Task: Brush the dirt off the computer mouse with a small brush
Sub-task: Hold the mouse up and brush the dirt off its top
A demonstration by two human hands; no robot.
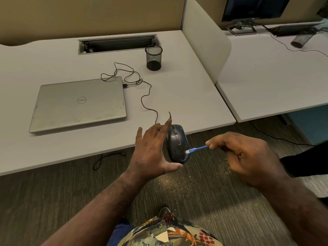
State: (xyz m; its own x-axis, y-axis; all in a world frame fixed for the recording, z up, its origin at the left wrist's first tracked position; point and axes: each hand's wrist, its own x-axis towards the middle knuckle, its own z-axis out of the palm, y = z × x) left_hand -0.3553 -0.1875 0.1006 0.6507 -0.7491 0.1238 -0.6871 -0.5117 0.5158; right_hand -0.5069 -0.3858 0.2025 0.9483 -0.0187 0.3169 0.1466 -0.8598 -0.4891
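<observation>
The left hand (152, 150) grips the mouse (176, 142) by its ends, off the tabletop (177, 86) edge, while the right hand (248, 157) pinches the brush (197, 149), bristles touching the mouse. The mouse looks light, stiff and smooth, so an end-to-end grip suits. Its cord (145, 102) trails to the laptop (79, 103), near a mesh cup (153, 57); nothing blocks brushing.

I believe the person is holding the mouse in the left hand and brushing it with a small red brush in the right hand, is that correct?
Not quite: the brush is blue, not red, as the head view shows. The rest holds: the left hand holds the mouse, and the right hand works the small brush against it.
</observation>
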